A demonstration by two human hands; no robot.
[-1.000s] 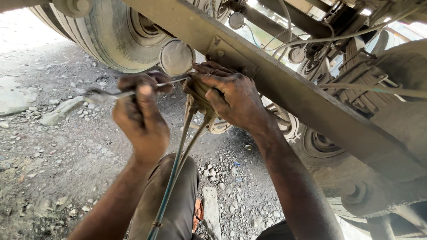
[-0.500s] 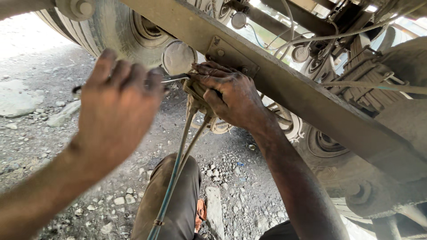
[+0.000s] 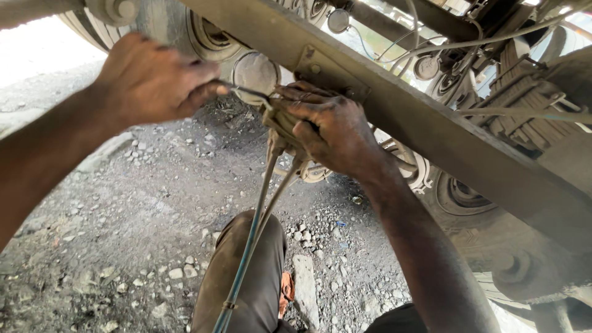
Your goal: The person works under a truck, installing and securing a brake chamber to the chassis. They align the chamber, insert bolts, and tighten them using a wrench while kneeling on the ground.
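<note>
My right hand [image 3: 336,132] grips a grimy cloth-wrapped bundle [image 3: 280,123] of thin hoses [image 3: 253,237] just under the rusty steel frame beam [image 3: 431,132]. My left hand [image 3: 151,80] pinches a thin dark metal rod [image 3: 243,91] that touches the bundle, above the gravel ground [image 3: 123,234].

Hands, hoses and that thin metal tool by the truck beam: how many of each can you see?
Hands: 2, the left hand pinching the thin metal tool and the right hand gripping the fitting where the hoses meet.
Hoses: 2, the hoses hanging side by side from the right hand toward the knee.
Thin metal tools: 1.
Total: 5.
</note>
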